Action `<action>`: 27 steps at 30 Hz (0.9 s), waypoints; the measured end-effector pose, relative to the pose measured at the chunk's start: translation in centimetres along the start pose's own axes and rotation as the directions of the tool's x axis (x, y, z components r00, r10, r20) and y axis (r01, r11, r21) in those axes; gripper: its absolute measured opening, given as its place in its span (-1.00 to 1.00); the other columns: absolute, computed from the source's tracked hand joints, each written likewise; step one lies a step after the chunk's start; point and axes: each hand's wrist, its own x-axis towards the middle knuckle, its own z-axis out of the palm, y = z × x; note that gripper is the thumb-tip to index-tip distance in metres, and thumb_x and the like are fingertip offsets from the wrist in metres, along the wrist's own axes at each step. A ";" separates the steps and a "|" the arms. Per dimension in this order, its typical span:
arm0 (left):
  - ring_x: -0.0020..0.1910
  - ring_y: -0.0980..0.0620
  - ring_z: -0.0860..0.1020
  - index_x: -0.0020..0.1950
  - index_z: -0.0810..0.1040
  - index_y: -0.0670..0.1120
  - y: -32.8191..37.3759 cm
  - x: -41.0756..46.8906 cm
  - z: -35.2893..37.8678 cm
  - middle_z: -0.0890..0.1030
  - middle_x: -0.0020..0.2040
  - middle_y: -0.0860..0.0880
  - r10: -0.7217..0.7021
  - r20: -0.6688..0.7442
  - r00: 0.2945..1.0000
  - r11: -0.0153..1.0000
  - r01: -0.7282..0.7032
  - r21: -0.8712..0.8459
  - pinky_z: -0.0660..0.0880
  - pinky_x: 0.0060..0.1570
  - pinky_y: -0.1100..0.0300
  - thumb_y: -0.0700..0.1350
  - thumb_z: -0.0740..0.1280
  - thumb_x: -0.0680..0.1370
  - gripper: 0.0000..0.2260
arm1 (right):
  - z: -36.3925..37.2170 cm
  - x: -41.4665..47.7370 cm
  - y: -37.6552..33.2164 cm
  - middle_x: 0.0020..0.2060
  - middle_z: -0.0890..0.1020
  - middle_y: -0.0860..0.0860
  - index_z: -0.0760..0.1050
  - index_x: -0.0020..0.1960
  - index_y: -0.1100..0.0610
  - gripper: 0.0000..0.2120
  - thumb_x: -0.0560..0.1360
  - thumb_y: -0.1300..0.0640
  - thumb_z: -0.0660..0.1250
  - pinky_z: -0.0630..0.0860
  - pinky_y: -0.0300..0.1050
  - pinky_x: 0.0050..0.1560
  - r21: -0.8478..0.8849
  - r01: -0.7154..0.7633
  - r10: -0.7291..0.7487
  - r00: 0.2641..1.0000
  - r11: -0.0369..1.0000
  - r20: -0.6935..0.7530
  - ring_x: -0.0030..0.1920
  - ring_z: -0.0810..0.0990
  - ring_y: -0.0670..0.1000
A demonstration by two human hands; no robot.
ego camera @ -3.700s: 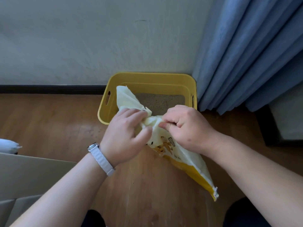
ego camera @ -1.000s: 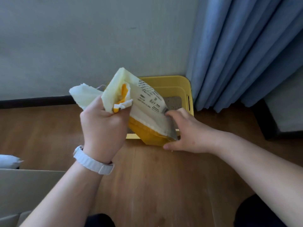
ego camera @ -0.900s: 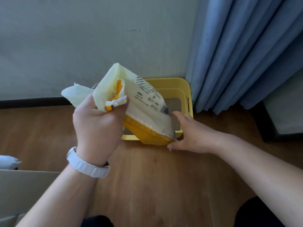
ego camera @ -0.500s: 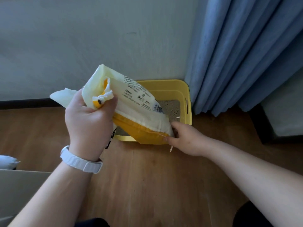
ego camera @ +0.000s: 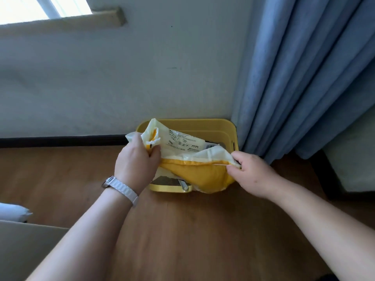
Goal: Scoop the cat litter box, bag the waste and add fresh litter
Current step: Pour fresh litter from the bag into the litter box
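1. Wood-plank floor point(ego camera: 182, 230) runs up to a pale wall point(ego camera: 121, 78), and the yellow litter box point(ego camera: 229, 128) stands on it against that wall.
2. The cream-and-yellow litter bag point(ego camera: 188, 142) is held on its side across the top of the box and hides most of it. Its printed cream face is turned up, and its yellow underside sags over the near right rim.
3. The left hand point(ego camera: 136, 161) grips the bunched end of the bag at the box's far left, its fingers curled tight round the crumpled plastic.
4. The right hand point(ego camera: 251, 173) pinches the bag's other end at the near right, thumb and fingers closed on the corner.
5. Grey litter point(ego camera: 166, 180) shows in the gap under the bag at the box's near left. A small silvery piece point(ego camera: 182, 184) lies just beside it; I cannot tell what it is.
6. A white watch band point(ego camera: 121, 188) sits on the left wrist.
7. A blue curtain point(ego camera: 304, 78) hangs just to the right of the box.
8. A dark baseboard point(ego camera: 60, 140) runs along the foot of the wall, with a window sill point(ego camera: 60, 21) high at far left.
9. A cardboard panel point(ego camera: 24, 240) fills the near left corner, with a white soft object point(ego camera: 12, 211) beyond it.
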 end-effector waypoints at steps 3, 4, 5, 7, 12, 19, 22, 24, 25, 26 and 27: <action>-0.10 -0.15 0.50 0.07 0.50 -0.18 0.3 0.3 0.9 0.56 -0.05 -0.13 0.044 -0.038 0.998 0.999 -0.044 -0.007 0.41 -0.21 0.09 0.02 0.33 0.54 -0.72 | -1.2 -0.1 0.3 -0.44 0.40 -0.02 0.35 -0.24 0.15 -0.75 0.51 0.02 0.23 0.28 -0.06 -0.40 -0.005 -0.010 0.009 0.998 1.000 -0.055 -0.41 0.37 -0.02; -0.06 -0.15 0.50 0.01 0.52 -0.18 0.4 0.4 1.3 0.54 -0.04 -0.13 0.067 -0.051 0.996 0.998 -0.067 0.002 0.40 -0.20 0.11 0.03 0.34 0.52 -0.73 | -1.6 -0.1 0.4 -0.44 0.42 -0.02 0.36 -0.25 0.14 -0.76 0.51 0.02 0.24 0.29 -0.07 -0.40 0.000 -0.018 0.018 0.997 1.000 -0.076 -0.41 0.39 -0.02; -0.06 -0.14 0.49 -0.08 0.51 -0.18 0.6 0.5 1.7 0.51 -0.05 -0.12 0.076 -0.054 0.996 0.997 -0.076 0.006 0.38 -0.21 0.13 0.04 0.36 0.51 -0.73 | -2.1 -0.2 0.5 -0.45 0.44 -0.01 0.37 -0.26 0.13 -0.76 0.52 0.04 0.25 0.30 -0.08 -0.41 0.003 -0.026 0.026 0.995 1.000 -0.098 -0.42 0.40 -0.01; -0.16 -0.11 0.47 -0.21 0.41 -0.14 1.2 0.6 2.3 0.44 -0.13 -0.05 0.040 -0.016 0.999 0.999 -0.041 -0.016 0.35 -0.26 0.14 0.07 0.35 0.52 -0.70 | -2.9 -0.3 0.8 -0.45 0.46 0.03 0.38 -0.27 0.14 -0.77 0.51 0.06 0.26 0.31 -0.07 -0.41 0.016 -0.033 0.035 0.989 0.999 -0.145 -0.42 0.42 0.00; -0.24 -0.03 0.44 -0.13 0.37 -0.10 2.7 0.9 3.8 0.44 -0.20 0.00 -0.046 0.073 0.996 0.994 0.053 -0.095 0.29 -0.30 0.13 0.06 0.33 0.53 -0.73 | -4.4 -0.6 1.7 -0.49 0.46 0.02 0.44 -0.29 0.10 -0.79 0.48 0.07 0.33 0.35 -0.03 -0.45 0.025 -0.066 0.070 0.974 0.998 -0.213 -0.47 0.42 0.01; -0.18 0.01 0.49 0.25 0.37 -0.08 4.4 1.5 5.2 0.47 -0.13 0.11 -0.084 0.064 0.994 0.957 0.099 -0.274 0.44 -0.23 0.12 -0.01 0.41 0.50 -0.61 | -6.0 -0.2 2.2 -0.42 0.57 0.07 0.49 -0.29 0.07 -0.82 0.45 0.04 0.36 0.53 0.11 -0.37 0.013 -0.120 0.119 0.955 0.993 -0.270 -0.38 0.58 0.11; -0.13 0.04 0.49 0.33 0.40 -0.05 4.8 1.3 6.3 0.47 -0.13 0.14 -0.032 0.068 0.997 0.951 0.051 -0.306 0.48 -0.16 0.11 -0.01 0.38 0.53 -0.59 | -7.3 0.0 2.3 -0.41 0.59 0.04 0.51 -0.29 0.05 -0.85 0.44 0.05 0.36 0.54 0.06 -0.34 -0.024 -0.113 0.102 0.953 0.993 -0.287 -0.36 0.59 0.06; -0.17 0.07 0.52 0.33 0.43 -0.01 5.1 1.3 6.8 0.49 -0.18 0.18 -0.005 0.095 0.995 0.936 0.038 -0.349 0.50 -0.19 0.11 0.00 0.38 0.53 -0.61 | -8.5 0.0 2.3 -0.40 0.59 0.01 0.53 -0.29 0.04 -0.86 0.45 0.09 0.37 0.52 0.00 -0.36 -0.047 -0.100 0.081 0.948 0.994 -0.308 -0.37 0.58 0.02; -0.20 0.10 0.53 0.32 0.44 0.01 5.3 1.3 7.0 0.51 -0.19 0.18 0.010 0.114 0.993 0.929 0.034 -0.370 0.52 -0.21 0.11 0.01 0.38 0.53 -0.63 | -9.1 0.0 2.2 -0.39 0.60 0.00 0.54 -0.27 0.05 -0.88 0.45 0.11 0.37 0.51 -0.03 -0.36 -0.066 -0.096 0.070 0.944 0.993 -0.322 -0.36 0.58 0.01; -0.22 0.12 0.55 0.30 0.45 0.03 5.5 1.2 7.1 0.54 -0.19 0.17 0.019 0.138 0.990 0.919 0.037 -0.393 0.54 -0.23 0.10 0.01 0.38 0.53 -0.64 | -9.7 0.1 2.2 -0.38 0.61 0.01 0.56 -0.26 0.05 -0.89 0.44 0.12 0.37 0.51 -0.04 -0.35 -0.089 -0.094 0.059 0.939 0.992 -0.339 -0.34 0.58 0.01; -0.22 0.13 0.56 0.30 0.46 0.05 5.6 1.1 7.2 0.56 -0.18 0.16 0.022 0.162 0.987 0.905 0.049 -0.422 0.57 -0.23 0.10 0.01 0.39 0.52 -0.64 | -10.2 0.2 2.0 -0.37 0.61 0.01 0.58 -0.25 0.06 -0.91 0.44 0.13 0.38 0.51 -0.04 -0.33 -0.102 -0.094 0.052 0.932 0.990 -0.358 -0.32 0.59 0.01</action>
